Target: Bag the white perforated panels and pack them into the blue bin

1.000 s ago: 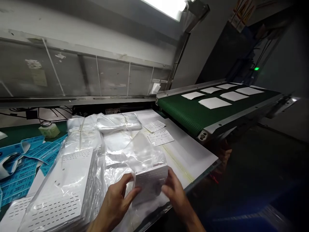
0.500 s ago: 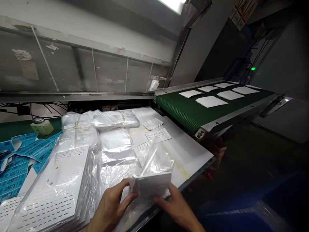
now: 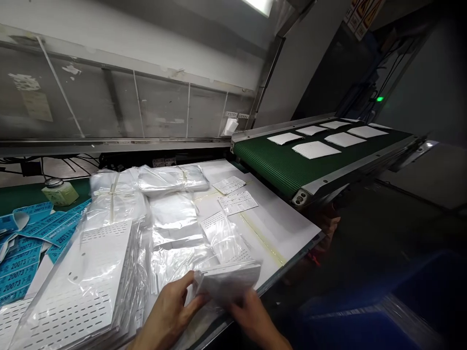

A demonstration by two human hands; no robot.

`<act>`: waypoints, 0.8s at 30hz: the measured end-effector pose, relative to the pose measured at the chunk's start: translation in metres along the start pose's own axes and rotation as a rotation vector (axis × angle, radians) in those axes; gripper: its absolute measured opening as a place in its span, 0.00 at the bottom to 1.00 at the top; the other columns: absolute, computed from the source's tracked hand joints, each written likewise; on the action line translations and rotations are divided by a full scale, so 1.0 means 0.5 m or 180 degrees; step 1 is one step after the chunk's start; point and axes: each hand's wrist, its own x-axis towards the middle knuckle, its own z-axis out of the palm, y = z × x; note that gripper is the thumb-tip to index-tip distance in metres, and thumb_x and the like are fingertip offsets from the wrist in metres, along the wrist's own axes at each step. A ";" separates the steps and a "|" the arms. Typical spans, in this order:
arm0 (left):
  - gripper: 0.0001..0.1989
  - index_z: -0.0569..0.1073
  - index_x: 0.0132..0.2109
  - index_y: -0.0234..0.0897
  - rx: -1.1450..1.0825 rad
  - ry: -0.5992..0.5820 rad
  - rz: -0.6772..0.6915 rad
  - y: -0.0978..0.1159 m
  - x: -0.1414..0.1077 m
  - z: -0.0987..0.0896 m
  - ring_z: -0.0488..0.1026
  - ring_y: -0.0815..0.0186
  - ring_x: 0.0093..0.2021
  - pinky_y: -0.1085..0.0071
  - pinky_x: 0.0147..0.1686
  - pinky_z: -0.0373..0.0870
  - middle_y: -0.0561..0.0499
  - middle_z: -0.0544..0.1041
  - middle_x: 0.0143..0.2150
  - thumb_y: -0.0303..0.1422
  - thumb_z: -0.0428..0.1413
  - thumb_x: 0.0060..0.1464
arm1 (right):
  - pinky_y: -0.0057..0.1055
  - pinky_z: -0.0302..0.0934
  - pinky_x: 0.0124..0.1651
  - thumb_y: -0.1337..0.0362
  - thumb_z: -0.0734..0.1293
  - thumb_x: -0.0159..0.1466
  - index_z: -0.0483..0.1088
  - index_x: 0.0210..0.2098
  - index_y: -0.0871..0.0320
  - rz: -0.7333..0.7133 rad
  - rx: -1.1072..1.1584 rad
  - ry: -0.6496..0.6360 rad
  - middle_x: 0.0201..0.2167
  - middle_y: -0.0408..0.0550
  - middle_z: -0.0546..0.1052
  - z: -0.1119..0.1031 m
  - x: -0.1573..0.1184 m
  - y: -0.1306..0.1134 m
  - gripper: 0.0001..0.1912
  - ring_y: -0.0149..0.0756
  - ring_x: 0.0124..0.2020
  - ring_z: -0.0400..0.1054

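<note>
The packet, white sheets in clear plastic, is held tilted over the near edge of the table, its long upper edge facing up; the left hand has its fingers clamped on the packet's left end, index finger at the upper left corner and thumb lower down on the near side; the right hand is at the lower right, its fingers against the packet's underside and partly hidden and blurred, so how tightly they close cannot be told.

Just beyond the packet lies 1 sleeved printed sheet; farther back are 2 printed slips; to the left are clear plastic bags, 2 tied bundles and a stack of bagged sheets; blue labels reading 20073 lie at the far left, near a small jar; at least 7 white pieces rest on the green conveyor.
</note>
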 end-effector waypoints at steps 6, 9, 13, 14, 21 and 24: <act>0.14 0.71 0.37 0.38 -0.0251 -0.0087 -0.0303 -0.022 -0.004 0.006 0.63 0.68 0.22 0.74 0.25 0.58 0.56 0.71 0.24 0.44 0.51 0.54 | 0.48 0.53 0.56 0.57 0.71 0.52 0.69 0.49 0.54 -0.0182 -0.0720 0.0309 0.50 0.53 0.71 0.026 -0.032 0.029 0.26 0.55 0.54 0.60; 0.19 0.69 0.35 0.37 -0.1245 0.0203 -0.0448 0.001 0.005 0.015 0.69 0.66 0.26 0.74 0.25 0.63 0.53 0.73 0.26 0.50 0.52 0.51 | 0.48 0.54 0.56 0.53 0.72 0.50 0.67 0.52 0.54 0.0213 -0.0170 0.0686 0.51 0.54 0.71 0.042 -0.052 0.013 0.31 0.56 0.54 0.61; 0.25 0.69 0.44 0.35 -0.2543 0.0263 -0.0818 0.051 0.021 0.035 0.72 0.63 0.26 0.72 0.23 0.66 0.50 0.76 0.27 0.52 0.51 0.51 | 0.42 0.63 0.48 0.47 0.69 0.53 0.58 0.57 0.57 0.0371 0.1347 0.0739 0.50 0.56 0.73 0.034 -0.055 -0.053 0.38 0.53 0.51 0.66; 0.26 0.69 0.46 0.34 -0.2695 0.0181 -0.0862 0.064 0.024 0.041 0.72 0.64 0.24 0.72 0.21 0.65 0.49 0.76 0.26 0.52 0.51 0.51 | 0.41 0.64 0.47 0.48 0.68 0.54 0.56 0.58 0.57 0.0362 0.1527 0.0752 0.50 0.56 0.73 0.026 -0.050 -0.071 0.38 0.52 0.50 0.67; 0.30 0.66 0.54 0.32 -0.3303 -0.0511 -0.0549 0.137 0.047 0.078 0.71 0.66 0.22 0.72 0.23 0.66 0.48 0.76 0.26 0.44 0.59 0.48 | 0.46 0.64 0.46 0.50 0.68 0.56 0.43 0.63 0.44 0.0435 0.1557 0.1098 0.53 0.51 0.71 -0.063 -0.019 -0.159 0.43 0.50 0.49 0.68; 0.30 0.68 0.53 0.31 -0.3218 -0.0513 -0.0558 0.144 0.059 0.084 0.74 0.60 0.31 0.67 0.31 0.69 0.43 0.77 0.36 0.39 0.63 0.43 | 0.48 0.65 0.44 0.44 0.63 0.57 0.50 0.63 0.50 0.0755 0.1651 0.0757 0.52 0.55 0.72 -0.112 -0.008 -0.175 0.38 0.53 0.49 0.68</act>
